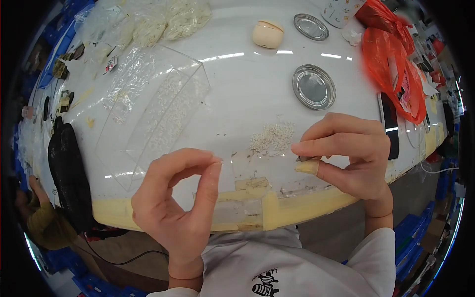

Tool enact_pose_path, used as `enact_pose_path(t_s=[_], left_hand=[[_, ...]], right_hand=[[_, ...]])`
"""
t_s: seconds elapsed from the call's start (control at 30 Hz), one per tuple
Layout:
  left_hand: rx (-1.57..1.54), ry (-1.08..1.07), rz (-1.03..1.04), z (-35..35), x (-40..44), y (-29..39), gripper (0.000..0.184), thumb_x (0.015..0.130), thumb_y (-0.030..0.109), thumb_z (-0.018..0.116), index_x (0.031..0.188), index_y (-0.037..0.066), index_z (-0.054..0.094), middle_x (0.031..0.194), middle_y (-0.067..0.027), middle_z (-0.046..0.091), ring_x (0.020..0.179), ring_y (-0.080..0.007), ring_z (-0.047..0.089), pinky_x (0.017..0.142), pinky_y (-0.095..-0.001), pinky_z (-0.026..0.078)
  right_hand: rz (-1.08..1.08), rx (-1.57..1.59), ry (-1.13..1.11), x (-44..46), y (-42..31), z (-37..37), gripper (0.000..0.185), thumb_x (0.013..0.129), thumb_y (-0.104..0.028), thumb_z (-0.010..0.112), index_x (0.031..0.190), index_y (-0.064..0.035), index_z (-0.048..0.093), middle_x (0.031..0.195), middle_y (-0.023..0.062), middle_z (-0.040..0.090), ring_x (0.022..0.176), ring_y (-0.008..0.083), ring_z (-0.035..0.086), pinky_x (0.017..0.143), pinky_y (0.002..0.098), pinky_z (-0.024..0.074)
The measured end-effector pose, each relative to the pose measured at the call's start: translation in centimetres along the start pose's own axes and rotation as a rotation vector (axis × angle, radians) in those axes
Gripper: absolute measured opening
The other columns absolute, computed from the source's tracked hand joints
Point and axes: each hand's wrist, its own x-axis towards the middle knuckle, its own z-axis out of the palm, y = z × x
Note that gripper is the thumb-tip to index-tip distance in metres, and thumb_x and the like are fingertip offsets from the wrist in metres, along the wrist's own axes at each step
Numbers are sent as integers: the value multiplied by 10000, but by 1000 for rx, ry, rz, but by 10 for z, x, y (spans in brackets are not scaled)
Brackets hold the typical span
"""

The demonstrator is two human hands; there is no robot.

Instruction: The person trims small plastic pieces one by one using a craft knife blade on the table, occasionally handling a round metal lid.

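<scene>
My left hand (178, 208) hovers over the table's near edge, thumb and index fingertip pinched together. Whatever lies in that pinch is too small to make out. To its right, my right hand (349, 153) is closed too, with yellow tape (308, 167) wrapped on the thumb tip. A small dark bit shows between its thumb and fingers, but its kind is unclear. Just beyond the gap between my hands, a loose heap of tiny white beads (271, 139) lies on the white table (242, 94). More white bits are scattered inside a clear plastic box (202, 67) on the left.
Two round metal lids (313, 87) and a cream-coloured case (267, 34) sit farther back. At right are a phone (389, 123) and red plastic bags (391, 74). Clear bags (148, 22) fill the far left. A black padded object (69, 168) and another person's arm (39, 190) are at left.
</scene>
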Motion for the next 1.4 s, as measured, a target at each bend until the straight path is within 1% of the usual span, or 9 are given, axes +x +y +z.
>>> enact_pose_path(t_s=[0.07, 0.33, 0.57, 0.7, 0.8, 0.83, 1.03, 1.23, 1.4], left_hand=[[188, 143, 64, -12, 11, 4, 112, 782, -108, 625, 883, -65, 644, 835, -106, 638, 741, -142, 639, 699, -247, 537], [414, 158, 129, -56, 37, -11, 119, 865, -59, 564, 943, -68, 654, 888, -78, 616, 760, -130, 622, 716, -236, 508], [738, 112, 44, -61, 51, -22, 85, 784, -28, 660, 866, -20, 683, 797, -83, 663, 740, -149, 644, 657, -256, 506], [870, 76, -26, -57, 53, -20, 76, 765, -28, 672, 841, -33, 675, 796, -95, 667, 729, -169, 653, 693, -260, 503], [744, 96, 33, -58, 53, -25, 75, 765, -19, 684, 838, -28, 671, 790, -85, 664, 719, -157, 649, 706, -261, 506], [734, 138, 57, -55, 52, -24, 74, 766, -22, 685, 839, -27, 670, 789, -82, 663, 721, -154, 647, 704, -258, 507], [615, 378, 332, -32, 35, -14, 94, 755, -79, 683, 836, -37, 664, 794, -85, 662, 714, -157, 626, 659, -242, 501], [361, -37, 222, 10, 6, -10, 156, 707, -99, 708, 837, -20, 676, 756, -90, 675, 638, -152, 610, 608, -228, 479], [278, -264, 103, 35, -3, -10, 174, 713, -76, 715, 872, -14, 682, 764, -102, 683, 643, -158, 634, 605, -235, 491]], right_hand=[[50, -62, 85, 3, -2, -9, 273, 583, 79, 704, 849, 19, 719, 776, 109, 656, 669, 147, 615, 547, 217, 452], [125, -131, 298, 6, 7, -26, 292, 665, 114, 647, 925, -5, 709, 835, 53, 670, 691, 60, 570, 566, 176, 433], [354, -239, 435, 13, 52, -60, 224, 717, 32, 652, 936, 25, 695, 842, 78, 694, 759, 112, 621, 717, 233, 485], [379, -424, 347, 16, 76, -60, 233, 703, -38, 676, 921, 47, 684, 837, 159, 689, 748, 216, 657, 736, 292, 509], [431, -403, 303, 18, 81, -51, 233, 718, -40, 681, 928, 59, 682, 815, 112, 688, 763, 145, 630, 742, 260, 498], [356, -431, 324, 18, 87, -49, 243, 685, -36, 674, 907, 65, 678, 803, 182, 687, 740, 252, 679, 707, 312, 518], [349, -443, 346, 20, 87, -46, 207, 674, -11, 657, 867, 58, 676, 777, 181, 679, 683, 265, 669, 658, 318, 513], [95, -484, 459, 21, 78, -37, 184, 667, -4, 657, 847, 20, 684, 762, 145, 675, 634, 253, 650, 619, 326, 505], [79, -477, 450, 19, 48, -30, 158, 675, -2, 663, 831, 8, 681, 752, 127, 670, 625, 236, 649, 602, 295, 513]])
